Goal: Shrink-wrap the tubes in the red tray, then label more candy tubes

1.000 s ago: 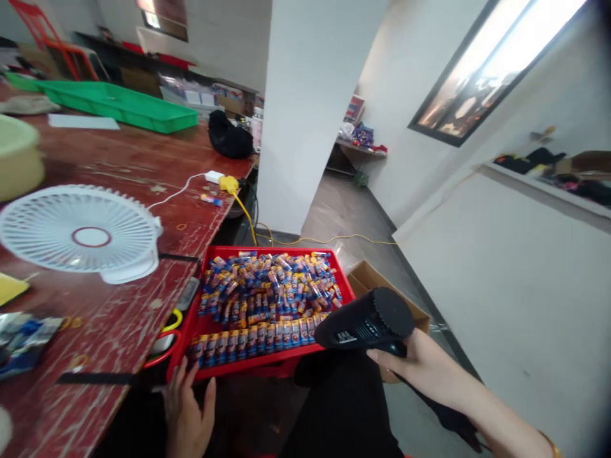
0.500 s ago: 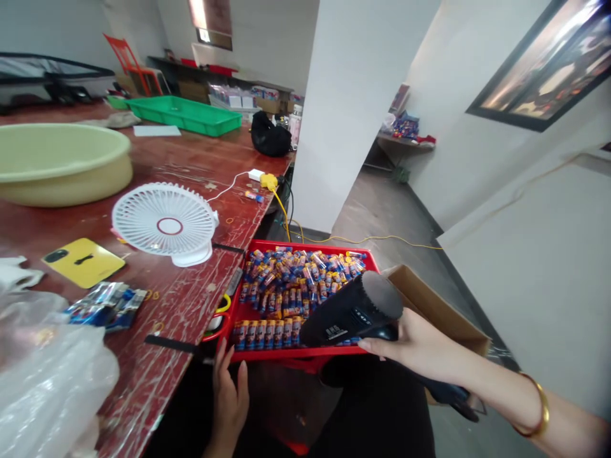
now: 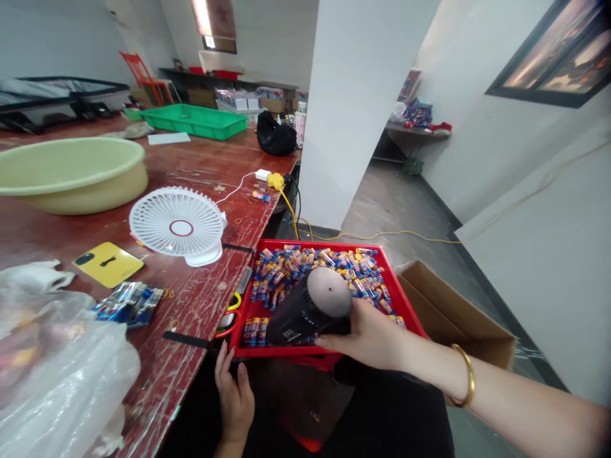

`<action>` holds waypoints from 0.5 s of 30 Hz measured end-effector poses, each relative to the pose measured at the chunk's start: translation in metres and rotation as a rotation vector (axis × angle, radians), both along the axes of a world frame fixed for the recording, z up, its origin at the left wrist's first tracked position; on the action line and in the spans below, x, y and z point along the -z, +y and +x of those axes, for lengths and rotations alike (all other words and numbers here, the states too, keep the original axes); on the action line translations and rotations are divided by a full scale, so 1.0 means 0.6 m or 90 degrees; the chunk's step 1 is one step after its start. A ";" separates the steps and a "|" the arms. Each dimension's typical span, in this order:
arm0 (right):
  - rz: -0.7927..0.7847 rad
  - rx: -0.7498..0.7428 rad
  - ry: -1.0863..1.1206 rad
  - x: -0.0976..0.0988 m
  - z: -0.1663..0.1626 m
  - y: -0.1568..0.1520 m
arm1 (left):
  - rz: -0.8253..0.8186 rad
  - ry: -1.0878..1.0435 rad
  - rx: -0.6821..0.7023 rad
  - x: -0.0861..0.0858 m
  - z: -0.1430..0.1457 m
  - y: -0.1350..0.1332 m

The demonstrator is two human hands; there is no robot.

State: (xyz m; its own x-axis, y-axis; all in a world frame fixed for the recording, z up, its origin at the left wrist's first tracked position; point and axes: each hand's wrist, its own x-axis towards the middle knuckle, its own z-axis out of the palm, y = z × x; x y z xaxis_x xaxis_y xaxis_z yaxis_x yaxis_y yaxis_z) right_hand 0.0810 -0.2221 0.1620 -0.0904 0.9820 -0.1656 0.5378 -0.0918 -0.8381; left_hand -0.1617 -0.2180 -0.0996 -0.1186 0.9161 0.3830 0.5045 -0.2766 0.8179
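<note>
The right hand (image 3: pixel 370 334) grips a black cylinder-shaped heat gun (image 3: pixel 310 308), with the fingers wrapped around its handle. The nozzle end points down toward the near row of a red plastic tray (image 3: pixel 410 312), which is full of small blue and yellow labelled tubes (image 3: pixel 305 270). The grey round back of the gun faces the camera. The tray stands at 12 o'clock from the gun, just beside the edge of a long worn red wooden table (image 3: pixel 200 172).

The left hand (image 3: pixel 235 397) is at 7 o'clock from the tray, below its near left corner, with the fingers stretched out and loosely open, holding nothing. The fingertips are close to the tray edge, but I cannot tell if they touch it.

On the table, at 10 o'clock from the tray, lies a white round desk fan (image 3: pixel 179 224). An open brown cardboard box (image 3: pixel 453 312) stands at 3 o'clock from the tray, on the floor.
</note>
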 end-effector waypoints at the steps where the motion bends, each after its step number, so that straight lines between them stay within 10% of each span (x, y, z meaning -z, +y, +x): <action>1: 0.003 -0.008 -0.003 0.000 -0.007 0.006 | 0.006 0.002 -0.002 -0.001 0.000 0.000; 8: 0.053 -0.052 -0.008 0.008 -0.025 0.038 | 0.046 0.030 -0.025 -0.001 -0.008 -0.002; 15: -0.026 -0.010 -0.075 -0.037 0.079 0.002 | 0.030 0.042 -0.008 -0.001 -0.006 0.007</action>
State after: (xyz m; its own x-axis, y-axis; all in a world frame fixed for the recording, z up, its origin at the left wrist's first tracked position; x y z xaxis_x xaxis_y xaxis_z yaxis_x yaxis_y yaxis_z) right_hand 0.1286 -0.2210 0.1844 -0.0836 0.9730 -0.2152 0.6335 -0.1148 -0.7652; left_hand -0.1653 -0.2140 -0.0991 -0.1028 0.8955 0.4330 0.5601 -0.3076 0.7692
